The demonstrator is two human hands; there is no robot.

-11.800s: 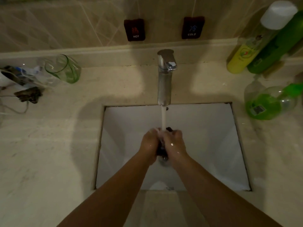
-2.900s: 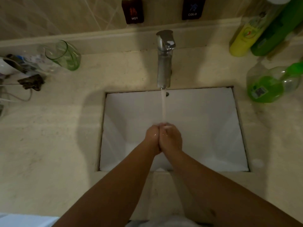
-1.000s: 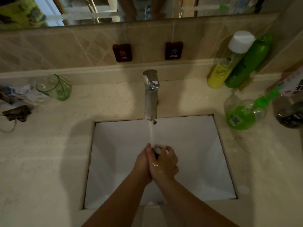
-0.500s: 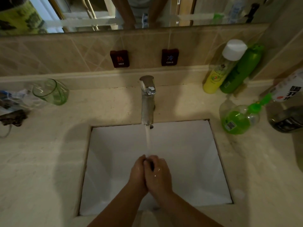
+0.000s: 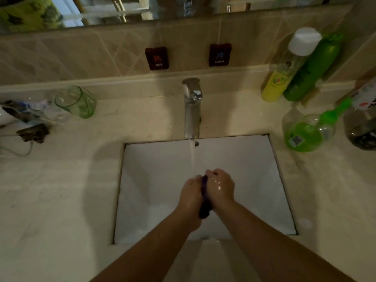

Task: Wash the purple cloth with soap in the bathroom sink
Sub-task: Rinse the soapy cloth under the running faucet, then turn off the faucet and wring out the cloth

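Two bare forearms reach in from the near edge and meet over the middle of the white sink (image 5: 254, 180). The left hand (image 5: 190, 193) and the right hand (image 5: 220, 188) are pressed side by side, both with fingers curled, and the purple cloth (image 5: 204, 202) is squeezed between them: a dark, bunched strip shows in the seam between the palms, its lower end poking out near the wrists and its top just visible by the knuckles. Both hands grip the cloth; the back of the right hand glistens wet. A thin stream of water (image 5: 192, 157) falls from the spout and lands at the top of the joined hands. Behind the basin, the chrome tap (image 5: 192, 110) stands on the beige countertop (image 5: 61, 190), its lever on top. To the left of the tap a green glass (image 5: 78, 102) lies tipped beside some clutter and a cord that are too dim to make out. To the right, near the sink's corner, sits a clear bottle of green liquid (image 5: 305, 133), with a dark jar (image 5: 361, 129) at the frame edge. Further back, a yellow bottle with a white cap (image 5: 284, 74) and a green bottle (image 5: 313, 68) lean against the tiled wall. On the tiles are two dark tags, a hot label (image 5: 156, 58) and a cold label (image 5: 220, 54), and above them the lower edge of a mirror (image 5: 122, 9).
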